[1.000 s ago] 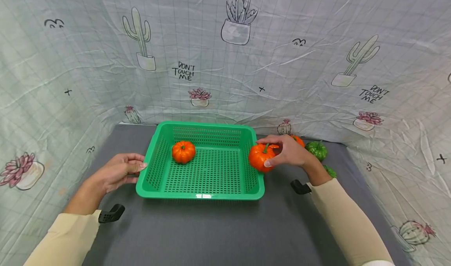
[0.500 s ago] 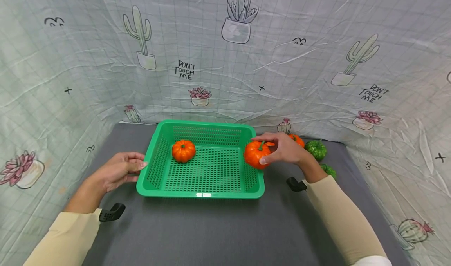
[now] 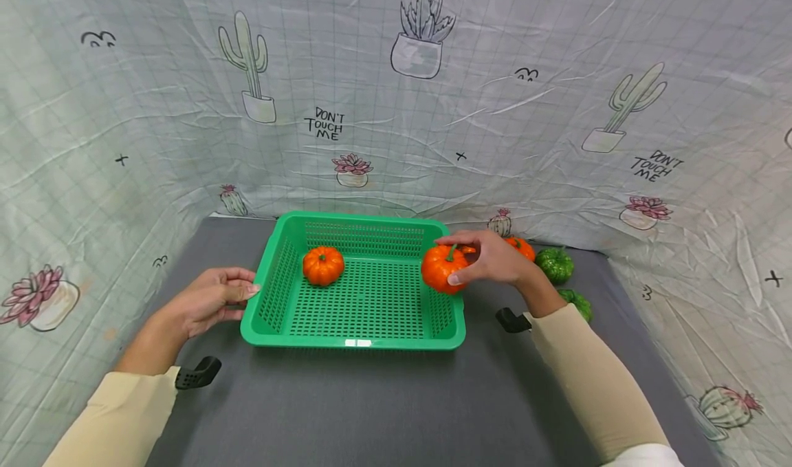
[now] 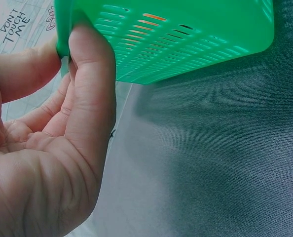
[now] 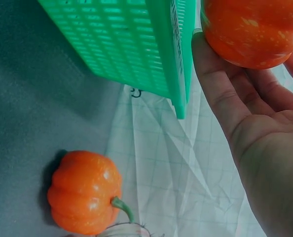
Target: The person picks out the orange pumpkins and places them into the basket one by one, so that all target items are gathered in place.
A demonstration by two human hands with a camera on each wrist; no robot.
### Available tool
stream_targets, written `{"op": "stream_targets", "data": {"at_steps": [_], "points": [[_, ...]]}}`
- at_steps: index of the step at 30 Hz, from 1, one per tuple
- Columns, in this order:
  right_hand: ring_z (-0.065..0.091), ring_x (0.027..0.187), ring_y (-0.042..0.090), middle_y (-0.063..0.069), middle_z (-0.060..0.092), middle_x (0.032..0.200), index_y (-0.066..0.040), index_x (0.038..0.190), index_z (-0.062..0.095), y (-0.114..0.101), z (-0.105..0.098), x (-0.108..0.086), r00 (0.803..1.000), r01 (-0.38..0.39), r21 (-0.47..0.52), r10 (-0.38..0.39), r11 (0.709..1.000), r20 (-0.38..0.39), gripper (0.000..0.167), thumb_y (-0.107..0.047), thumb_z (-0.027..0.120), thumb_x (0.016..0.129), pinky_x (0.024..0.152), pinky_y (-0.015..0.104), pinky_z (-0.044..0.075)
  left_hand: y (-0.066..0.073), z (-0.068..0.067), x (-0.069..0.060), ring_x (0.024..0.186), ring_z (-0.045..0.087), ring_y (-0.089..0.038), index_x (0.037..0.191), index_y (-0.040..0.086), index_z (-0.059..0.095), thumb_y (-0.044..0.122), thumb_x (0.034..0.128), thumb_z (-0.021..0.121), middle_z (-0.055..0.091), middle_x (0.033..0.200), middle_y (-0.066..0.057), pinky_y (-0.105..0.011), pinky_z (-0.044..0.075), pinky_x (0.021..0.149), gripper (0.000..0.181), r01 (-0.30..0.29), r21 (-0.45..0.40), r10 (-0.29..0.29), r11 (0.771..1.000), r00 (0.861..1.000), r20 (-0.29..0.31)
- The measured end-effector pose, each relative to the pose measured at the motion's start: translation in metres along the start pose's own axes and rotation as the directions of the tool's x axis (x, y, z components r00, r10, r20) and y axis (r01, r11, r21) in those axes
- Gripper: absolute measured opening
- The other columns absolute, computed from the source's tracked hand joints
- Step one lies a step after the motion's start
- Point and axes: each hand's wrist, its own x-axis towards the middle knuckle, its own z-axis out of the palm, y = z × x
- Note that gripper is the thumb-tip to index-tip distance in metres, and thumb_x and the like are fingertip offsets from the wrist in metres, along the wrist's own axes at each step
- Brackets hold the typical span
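Observation:
A green perforated plastic basket (image 3: 365, 309) stands on the grey surface, with a small orange pumpkin (image 3: 323, 266) inside at its left. My left hand (image 3: 210, 302) pinches the basket's left rim between thumb and fingers, as the left wrist view of the rim (image 4: 62, 34) also shows. A second, larger orange pumpkin (image 3: 441, 270) with a green stem is gripped by my right hand (image 3: 498, 257). It is raised at the basket's right rim, partly over the inside. From the right wrist, this pumpkin (image 5: 255, 32) appears above the fingers, cut off by the frame's top.
Behind my right forearm lie another orange pumpkin (image 3: 521, 248), a dark green pumpkin (image 3: 555, 265) and a green one (image 3: 575, 304) partly hidden by the arm. A pale curtain (image 3: 396, 123) printed with cacti closes off the back and sides.
My right hand has carried the orange pumpkin leftward and slightly up, from the basket's right rim partly over its inside. My left hand keeps its place on the left rim.

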Motion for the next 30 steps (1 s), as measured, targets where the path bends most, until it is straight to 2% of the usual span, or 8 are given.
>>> {"op": "stream_targets", "data": {"at_steps": [10, 19, 26, 30], "points": [[0.070, 0.102, 0.027, 0.020, 0.064, 0.135, 0.002, 0.144, 0.058, -0.004, 0.004, 0.008, 1.000, 0.019, 0.006, -0.019, 1.000, 0.006, 0.069, -0.014, 0.085, 0.082, 0.085, 0.034, 0.064, 0.001, 0.000, 0.000, 0.092, 0.074, -0.011, 0.129, -0.004, 0.051, 0.014, 0.1051, 0.063, 0.073, 0.101, 0.003, -0.035, 0.065, 0.082, 0.032, 0.000, -0.002, 0.000, 1.000, 1.000, 0.004], [0.073, 0.096, 0.031, 0.020, 0.064, 0.133, -0.007, 0.139, 0.064, -0.006, 0.009, 0.017, 1.000, 0.016, 0.016, -0.016, 1.000, 0.005, 0.064, -0.014, 0.088, 0.080, 0.082, 0.037, 0.064, 0.000, 0.001, 0.001, 0.093, 0.074, -0.012, 0.127, -0.002, 0.053, 0.014, 0.1050, 0.063, 0.073, 0.101, 0.002, -0.035, 0.065, 0.082, 0.029, -0.001, -0.007, 0.001, 1.000, 1.000, 0.005], [0.070, 0.096, 0.026, 0.013, 0.069, 0.126, -0.012, 0.133, 0.070, -0.010, 0.013, 0.024, 0.999, 0.034, -0.041, -0.034, 0.999, -0.016, 0.059, -0.019, 0.090, 0.078, 0.081, 0.036, 0.064, 0.000, 0.000, 0.001, 0.092, 0.075, -0.011, 0.126, -0.002, 0.054, 0.014, 0.1051, 0.063, 0.074, 0.101, 0.002, -0.035, 0.065, 0.082, 0.028, -0.005, -0.012, 0.005, 1.000, 1.000, 0.010], [0.067, 0.099, 0.029, 0.012, 0.070, 0.123, -0.014, 0.132, 0.070, -0.012, 0.015, 0.027, 0.999, 0.033, -0.062, -0.034, 0.998, -0.015, 0.058, -0.020, 0.090, 0.078, 0.081, 0.036, 0.063, -0.001, -0.001, 0.000, 0.093, 0.075, -0.011, 0.126, -0.002, 0.054, 0.014, 0.1051, 0.063, 0.074, 0.101, 0.002, -0.035, 0.065, 0.082, 0.028, -0.006, -0.012, 0.006, 1.000, 1.000, 0.012]]}}
